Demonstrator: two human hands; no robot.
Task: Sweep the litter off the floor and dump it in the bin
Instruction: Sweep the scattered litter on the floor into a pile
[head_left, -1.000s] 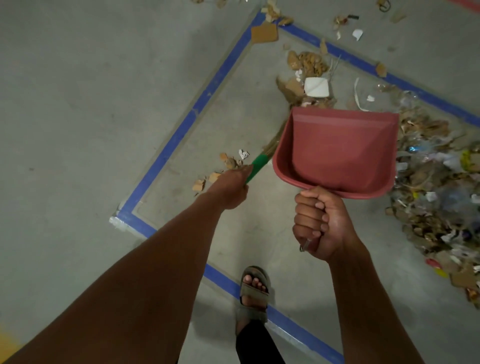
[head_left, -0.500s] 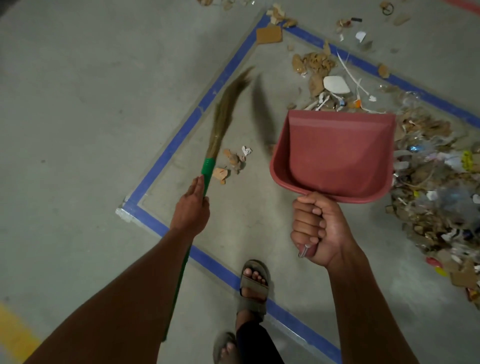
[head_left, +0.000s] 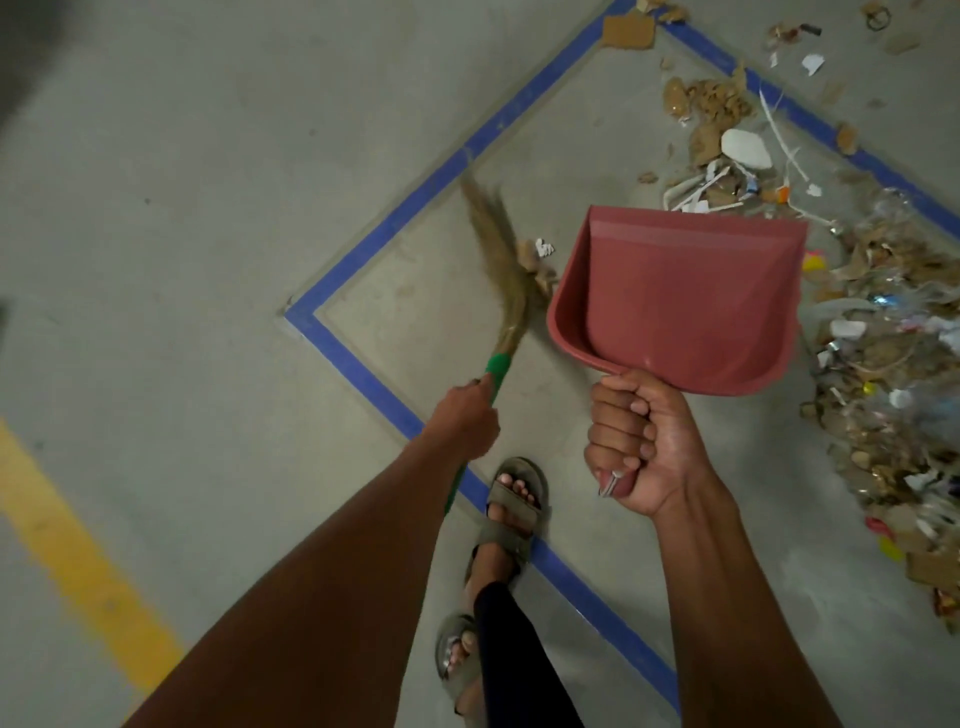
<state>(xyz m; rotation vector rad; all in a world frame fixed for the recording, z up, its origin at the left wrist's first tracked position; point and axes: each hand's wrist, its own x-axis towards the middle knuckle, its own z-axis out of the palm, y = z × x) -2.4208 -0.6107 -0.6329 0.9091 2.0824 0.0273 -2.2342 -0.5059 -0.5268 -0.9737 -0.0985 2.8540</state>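
Litter (head_left: 878, 364): heaped on the floor (head_left: 182, 208) to the right of the dustpan, inside the blue tape outline (head_left: 415, 192); looser scatter of cardboard scraps, a white flat piece and white strips beyond the dustpan's front lip. A few small scraps (head_left: 537, 260) just left of the dustpan, touching the broom bristles.

Dustpan (head_left: 680, 296): red plastic, raised above the floor, open mouth directed away from the person, interior showing no litter. Handle enclosed by the right hand (head_left: 639, 441), fingers curled fully around it; ring visible on one finger.

Broom (head_left: 498, 270): left of the dustpan, straw bristles bent and blurred, tips close to the tape line. Green handle (head_left: 496, 371) gripped by the left hand (head_left: 462, 415) just below the bristle collar, shaft running back under the left forearm.

Blue tape outline: corner to the left of the dustpan, one edge passing below the dustpan and under a sandalled foot (head_left: 511, 504). Second sandalled foot (head_left: 457, 654) nearer the lower edge of the view, outside the outline.

Yellow floor stripe (head_left: 78, 561): far left of the dustpan, well apart from the tape. No bin discernible in this view.
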